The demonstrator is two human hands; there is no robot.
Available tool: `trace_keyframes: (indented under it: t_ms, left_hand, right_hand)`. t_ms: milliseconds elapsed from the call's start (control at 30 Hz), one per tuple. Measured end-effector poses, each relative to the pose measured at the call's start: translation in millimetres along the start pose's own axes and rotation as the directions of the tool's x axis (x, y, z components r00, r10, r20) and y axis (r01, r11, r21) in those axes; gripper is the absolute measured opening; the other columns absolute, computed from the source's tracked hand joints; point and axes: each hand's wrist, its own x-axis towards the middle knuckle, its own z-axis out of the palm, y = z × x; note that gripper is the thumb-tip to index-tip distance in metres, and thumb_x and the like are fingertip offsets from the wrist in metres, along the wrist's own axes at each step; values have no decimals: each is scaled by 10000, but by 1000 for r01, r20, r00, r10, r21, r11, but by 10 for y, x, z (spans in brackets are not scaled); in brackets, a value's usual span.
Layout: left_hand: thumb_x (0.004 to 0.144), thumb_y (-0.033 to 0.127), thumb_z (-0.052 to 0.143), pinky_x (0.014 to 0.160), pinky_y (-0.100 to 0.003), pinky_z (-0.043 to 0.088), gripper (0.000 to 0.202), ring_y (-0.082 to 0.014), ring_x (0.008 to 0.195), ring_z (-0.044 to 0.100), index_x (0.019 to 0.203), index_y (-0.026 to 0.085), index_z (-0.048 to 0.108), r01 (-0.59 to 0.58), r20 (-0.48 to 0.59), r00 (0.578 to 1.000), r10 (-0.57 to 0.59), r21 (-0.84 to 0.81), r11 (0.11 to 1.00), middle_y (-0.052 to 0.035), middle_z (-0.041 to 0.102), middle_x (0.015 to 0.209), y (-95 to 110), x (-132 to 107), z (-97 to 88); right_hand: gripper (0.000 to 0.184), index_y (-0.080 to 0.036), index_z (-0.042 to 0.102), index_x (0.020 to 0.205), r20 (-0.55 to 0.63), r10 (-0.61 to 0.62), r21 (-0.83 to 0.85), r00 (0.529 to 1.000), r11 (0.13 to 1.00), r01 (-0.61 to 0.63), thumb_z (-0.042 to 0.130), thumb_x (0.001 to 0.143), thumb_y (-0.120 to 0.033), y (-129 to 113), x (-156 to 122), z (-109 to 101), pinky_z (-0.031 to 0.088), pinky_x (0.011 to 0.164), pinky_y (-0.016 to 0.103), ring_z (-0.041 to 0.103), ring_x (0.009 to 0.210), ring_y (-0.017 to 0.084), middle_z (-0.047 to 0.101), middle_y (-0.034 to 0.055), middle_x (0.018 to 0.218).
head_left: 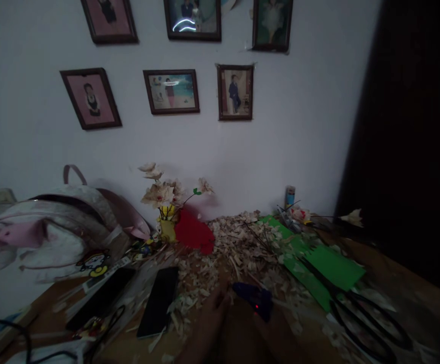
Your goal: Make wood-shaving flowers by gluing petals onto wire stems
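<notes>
Low in the middle of the dim view, my right hand [275, 331] is wrapped round a dark blue glue gun [253, 297] with a small red light glowing on it. Its nozzle points left, toward my left hand [213, 309]. The left fingers are pressed together close to the nozzle tip; whatever is between them is too small and dark to make out. Around both hands lie heaps of pale shavings or petal-like scraps [238, 237]. A thin pale strip, perhaps a glue stick, runs right from behind the gun.
Black scissors [356, 308] rest at the right over green sheets [337, 265]. A yellow vase [167, 230] of pale handmade flowers [159, 194] stands beside red paper [194, 231]. A phone [159, 302], a dark flat device [101, 298] and a pink-white backpack [64, 227] occupy the left.
</notes>
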Motion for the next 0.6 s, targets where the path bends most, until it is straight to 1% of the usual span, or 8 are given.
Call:
trace_keyframes:
  t_ms: [67,133,233,333,467,600]
  left_hand:
    - [726,436,453,727,-299,400,286,-226,795,542,795,195,591,12,1,1000,-12,-1,1000,-13,629,769,4,-5,-6]
    - [721,446,459,723,-297,396,281,-224,785,539,756,195,581,9,3,1000,-9,-11,1000,-16,622,759,6,-6,-9]
    - [714,452,463,690,-276,390,264,-202,730,523,677,201,533,-27,14,1000,28,-31,999,1,577,688,8,1,-7]
    - [718,439,454,659,-263,383,248,-185,689,502,638,208,493,-30,8,999,31,-31,999,20,534,633,21,0,-3]
    - [720,429,446,686,-273,388,235,-196,720,512,665,208,504,-26,7,1000,26,-25,999,11,561,667,46,-12,-3]
    - [723,433,435,698,-282,393,248,-206,740,523,657,206,512,-19,3,1000,19,-5,1000,-1,591,697,37,-14,3]
  right_hand:
    - [347,-209,672,906,3,6,-6,1000,1000,-6,524,598,-271,-3,1,5,438,890,352,580,991,285,687,68,952]
    - [355,-197,670,918,11,10,-9,1000,1000,-10,522,603,-266,-10,2,6,444,882,335,583,988,278,682,78,964]
    - [348,-194,672,917,23,10,-6,1000,1000,-10,522,613,-275,-33,-2,-3,452,869,327,591,972,275,684,79,958]
    - [328,-200,679,892,36,2,9,999,1000,-2,517,622,-294,-60,-10,-19,453,866,325,594,967,272,688,71,945]
    - [329,-223,679,886,41,5,30,999,1000,-6,520,613,-313,-75,-20,-33,460,852,340,600,952,277,696,54,919]
    - [323,-218,685,858,44,4,58,999,998,-7,525,601,-328,-68,-24,-41,465,841,349,605,938,290,702,68,887]
